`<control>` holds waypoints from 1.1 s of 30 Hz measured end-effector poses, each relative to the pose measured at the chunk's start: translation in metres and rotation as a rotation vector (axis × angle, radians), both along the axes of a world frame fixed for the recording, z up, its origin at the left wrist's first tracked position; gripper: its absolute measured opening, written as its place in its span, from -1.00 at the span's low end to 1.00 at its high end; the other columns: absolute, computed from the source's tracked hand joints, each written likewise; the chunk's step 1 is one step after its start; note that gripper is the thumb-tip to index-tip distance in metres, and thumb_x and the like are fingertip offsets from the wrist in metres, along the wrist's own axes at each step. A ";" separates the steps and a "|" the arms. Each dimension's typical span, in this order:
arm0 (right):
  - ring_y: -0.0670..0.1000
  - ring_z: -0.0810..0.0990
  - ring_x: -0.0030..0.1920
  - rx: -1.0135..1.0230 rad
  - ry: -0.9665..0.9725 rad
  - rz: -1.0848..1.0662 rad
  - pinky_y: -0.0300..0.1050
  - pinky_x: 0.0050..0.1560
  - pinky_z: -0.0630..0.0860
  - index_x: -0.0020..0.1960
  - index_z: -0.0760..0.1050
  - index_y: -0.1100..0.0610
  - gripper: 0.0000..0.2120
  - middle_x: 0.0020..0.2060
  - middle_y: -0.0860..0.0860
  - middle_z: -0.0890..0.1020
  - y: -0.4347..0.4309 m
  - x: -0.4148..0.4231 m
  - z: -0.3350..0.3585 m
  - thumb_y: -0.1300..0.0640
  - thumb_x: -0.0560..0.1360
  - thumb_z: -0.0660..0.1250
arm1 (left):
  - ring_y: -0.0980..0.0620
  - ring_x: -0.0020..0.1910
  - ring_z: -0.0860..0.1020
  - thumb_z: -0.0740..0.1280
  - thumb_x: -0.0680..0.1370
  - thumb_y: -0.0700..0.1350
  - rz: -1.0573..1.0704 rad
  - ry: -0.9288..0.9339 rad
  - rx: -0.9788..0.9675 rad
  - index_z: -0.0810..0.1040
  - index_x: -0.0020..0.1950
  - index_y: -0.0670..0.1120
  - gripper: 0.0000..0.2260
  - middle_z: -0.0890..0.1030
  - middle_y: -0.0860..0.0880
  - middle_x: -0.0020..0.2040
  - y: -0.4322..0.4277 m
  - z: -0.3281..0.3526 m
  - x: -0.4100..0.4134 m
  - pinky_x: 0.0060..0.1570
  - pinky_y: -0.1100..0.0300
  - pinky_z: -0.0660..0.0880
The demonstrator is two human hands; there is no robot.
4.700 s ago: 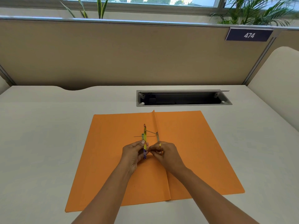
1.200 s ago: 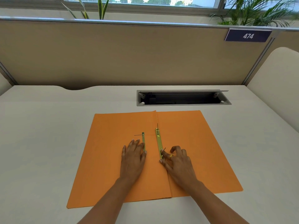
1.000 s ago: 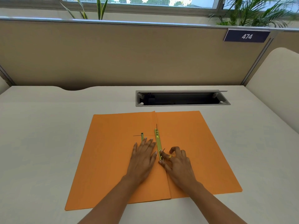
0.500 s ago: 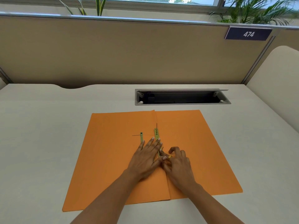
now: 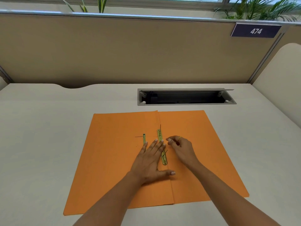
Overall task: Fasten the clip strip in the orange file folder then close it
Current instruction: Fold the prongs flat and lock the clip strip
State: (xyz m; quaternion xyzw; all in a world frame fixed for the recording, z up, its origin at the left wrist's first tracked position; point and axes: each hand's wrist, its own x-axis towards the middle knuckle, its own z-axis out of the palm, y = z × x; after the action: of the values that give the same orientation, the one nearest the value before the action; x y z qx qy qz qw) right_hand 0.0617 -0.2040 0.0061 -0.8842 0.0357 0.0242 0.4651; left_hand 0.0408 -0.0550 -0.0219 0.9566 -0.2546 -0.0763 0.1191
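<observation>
The orange file folder (image 5: 114, 160) lies open and flat on the desk. A gold clip strip (image 5: 163, 158) runs along the centre crease, with thin metal prongs sticking up near both ends. A second, narrower gold strip (image 5: 144, 138) lies on the left flap. My left hand (image 5: 150, 162) rests flat on the folder, fingers spread, covering the middle of the clip strip and the lower part of the narrow strip. My right hand (image 5: 180, 148) hovers just right of the clip strip, fingers curled, holding nothing that I can see.
An open cable tray slot (image 5: 185, 98) is set into the desk behind the folder. A beige partition (image 5: 130, 51) with a "474" sign (image 5: 255, 31) closes the back, and a curved panel (image 5: 280, 75) stands at the right. Plants sit above the partition.
My left hand slid right, from the narrow strip onto the clip strip at the crease. My right hand lifted off the strip's lower end and moved up and away.
</observation>
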 end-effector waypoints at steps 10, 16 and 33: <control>0.01 0.50 -0.22 -0.056 0.015 -0.005 -0.08 -0.07 0.51 0.06 0.55 0.21 -0.80 -0.22 0.04 0.57 0.026 0.038 0.001 0.20 0.45 0.35 | 0.07 0.54 -0.18 -0.19 0.15 0.57 -0.017 -0.024 0.027 -0.10 0.55 -0.07 0.11 -0.08 0.00 0.58 -0.001 -0.003 0.001 0.51 -0.06 -0.25; 0.13 0.59 -0.01 -0.038 0.016 -0.098 -0.15 -0.02 0.47 0.00 0.59 0.29 -0.84 -0.03 0.22 0.66 0.026 0.042 -0.004 0.27 0.46 0.32 | 0.07 0.54 -0.18 -0.19 0.15 0.57 -0.017 -0.024 0.017 -0.12 0.55 -0.05 0.11 -0.08 0.03 0.58 -0.001 -0.004 0.002 0.52 -0.06 -0.24; 0.01 0.50 -0.43 0.089 0.119 -0.192 -0.07 -0.27 0.54 -0.39 0.44 0.08 -0.74 -0.43 0.07 0.54 0.022 0.060 -0.011 0.29 0.40 0.40 | 0.10 0.54 -0.18 -0.14 0.17 0.56 -0.010 -0.015 -0.014 -0.07 0.55 -0.06 0.09 -0.06 0.04 0.58 0.000 -0.004 0.002 0.50 -0.02 -0.30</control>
State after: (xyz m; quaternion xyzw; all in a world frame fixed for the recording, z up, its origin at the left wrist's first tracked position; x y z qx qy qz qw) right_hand 0.1214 -0.1821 -0.0053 -0.8522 0.1464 0.0334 0.5012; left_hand 0.0424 -0.0551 -0.0255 0.9550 -0.2610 -0.0679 0.1233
